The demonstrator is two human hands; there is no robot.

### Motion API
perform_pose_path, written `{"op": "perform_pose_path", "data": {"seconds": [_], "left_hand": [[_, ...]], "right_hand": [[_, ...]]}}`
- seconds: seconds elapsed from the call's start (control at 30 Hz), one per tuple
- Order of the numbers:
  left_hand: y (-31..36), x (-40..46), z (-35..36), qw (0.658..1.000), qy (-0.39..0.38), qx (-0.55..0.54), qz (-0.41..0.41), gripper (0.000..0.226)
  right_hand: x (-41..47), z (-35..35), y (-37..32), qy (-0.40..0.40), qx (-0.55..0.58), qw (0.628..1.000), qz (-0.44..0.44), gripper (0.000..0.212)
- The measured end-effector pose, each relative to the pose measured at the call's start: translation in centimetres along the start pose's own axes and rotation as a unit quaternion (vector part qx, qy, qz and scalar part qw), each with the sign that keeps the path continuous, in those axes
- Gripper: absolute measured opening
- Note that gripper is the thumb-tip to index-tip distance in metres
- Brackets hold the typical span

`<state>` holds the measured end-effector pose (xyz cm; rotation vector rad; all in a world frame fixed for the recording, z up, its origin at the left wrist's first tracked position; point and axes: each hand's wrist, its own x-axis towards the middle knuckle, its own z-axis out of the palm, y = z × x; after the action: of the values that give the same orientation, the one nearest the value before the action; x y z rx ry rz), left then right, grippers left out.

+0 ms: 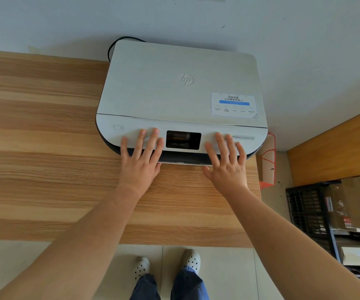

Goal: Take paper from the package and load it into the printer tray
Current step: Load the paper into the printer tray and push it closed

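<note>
A white printer (181, 92) sits on a wooden table (45, 148), against the wall. Its dark screen (183, 140) is in the middle of the front panel. My left hand (141, 161) lies flat on the panel left of the screen, fingers spread. Right of the screen my right hand (226, 163) rests the same way, thumb down near the tray. The paper tray (183, 162) shows as a thin pale edge under the dark front, between my hands. No paper package is in view.
A black cable (112, 47) loops behind the printer's back left corner. Right of the table are a rolled paper tied with red string (268, 161), a black crate (304, 206) and cardboard boxes (347, 204) on a shelf. My feet (168, 265) stand below the table edge.
</note>
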<state>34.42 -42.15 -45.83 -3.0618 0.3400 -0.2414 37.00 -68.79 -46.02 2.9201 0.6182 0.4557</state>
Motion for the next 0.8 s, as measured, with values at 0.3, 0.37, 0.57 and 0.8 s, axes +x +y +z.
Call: {"op": "perform_pose_path", "data": {"seconds": [0.3, 0.37, 0.57, 0.8], "left_hand": [[0.0, 0.0, 1.2, 0.999, 0.037, -0.005, 0.005, 0.087], [0.1, 0.0, 1.2, 0.999, 0.034, -0.004, 0.005, 0.087], [0.4, 0.2, 0.3, 1.000, 0.004, -0.006, -0.006, 0.090], [0.8, 0.1, -2.8, 0.996, -0.086, -0.002, -0.021, 0.078]], "right_hand": [[0.2, 1.5, -0.1, 0.060, 0.004, 0.998, 0.004, 0.079], [0.1, 1.6, -0.1, 0.052, 0.005, 0.999, 0.005, 0.079], [0.3, 0.5, -0.5, -0.003, 0.004, 1.000, 0.019, 0.084], [0.2, -2.3, -1.1, -0.120, 0.002, 0.992, 0.041, 0.088]]}}
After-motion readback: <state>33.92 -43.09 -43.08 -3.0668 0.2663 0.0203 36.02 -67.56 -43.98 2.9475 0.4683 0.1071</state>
